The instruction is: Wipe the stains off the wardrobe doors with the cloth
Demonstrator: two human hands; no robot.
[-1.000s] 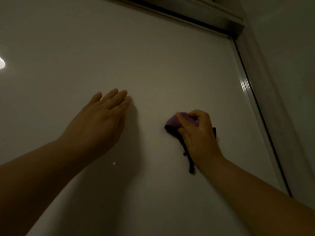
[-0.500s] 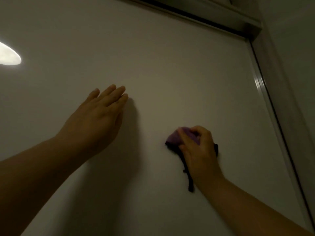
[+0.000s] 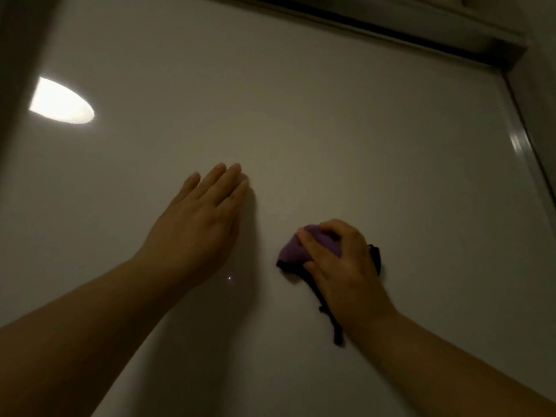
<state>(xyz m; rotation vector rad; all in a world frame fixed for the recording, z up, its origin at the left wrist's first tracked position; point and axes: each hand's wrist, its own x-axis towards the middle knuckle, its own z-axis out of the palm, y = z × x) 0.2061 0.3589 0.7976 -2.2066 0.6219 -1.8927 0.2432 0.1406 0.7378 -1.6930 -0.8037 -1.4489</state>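
A glossy white wardrobe door (image 3: 346, 121) fills the view in dim light. My right hand (image 3: 343, 263) presses a bunched purple cloth (image 3: 293, 249) with a dark trailing edge against the door at lower centre-right. My left hand (image 3: 198, 227) lies flat on the door with fingers together, to the left of the cloth and apart from it. No stain is visible on the panel in this light.
A metal top rail (image 3: 391, 24) runs along the door's upper edge and a metal side frame (image 3: 525, 145) runs down the right. A bright lamp reflection (image 3: 60, 102) shows at upper left. A tiny light dot (image 3: 229, 278) sits below my left hand.
My right hand has slid the cloth down the door. The view has shifted, so the lamp reflection is now fully visible at upper left. My left hand stays flat on the panel.
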